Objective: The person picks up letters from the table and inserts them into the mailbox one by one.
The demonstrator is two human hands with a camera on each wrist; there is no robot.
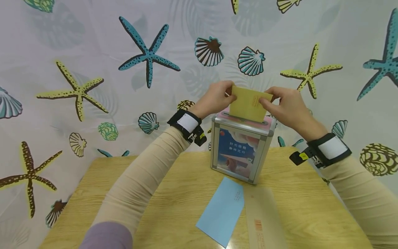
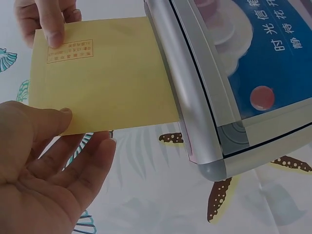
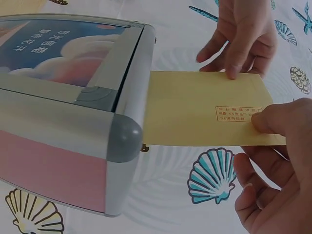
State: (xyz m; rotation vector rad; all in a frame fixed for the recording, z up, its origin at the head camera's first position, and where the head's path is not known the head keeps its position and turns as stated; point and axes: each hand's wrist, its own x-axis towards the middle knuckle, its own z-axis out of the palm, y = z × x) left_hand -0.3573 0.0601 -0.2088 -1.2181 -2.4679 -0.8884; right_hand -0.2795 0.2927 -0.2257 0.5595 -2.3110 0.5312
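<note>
A yellow envelope [image 1: 247, 103] stands upright with its lower edge in the slot on top of a silver-framed letter box [image 1: 237, 152]. My left hand [image 1: 217, 98] pinches its left edge between thumb and fingers. On the opposite edge my right hand [image 1: 289, 105] pinches it near the small red print. Both wrist views show the yellow envelope [image 2: 107, 73] running into the slot at the frame's rim; the part inside the box is hidden. In the right wrist view my thumb presses the envelope [image 3: 190, 97] by the printed block.
A light blue envelope [image 1: 222, 211] and a brown envelope [image 1: 264, 218] lie on the wooden table [image 1: 168, 193] in front of the box. Behind hangs a white cloth [image 1: 102, 41] with starfish and shells. Both wrists wear black straps.
</note>
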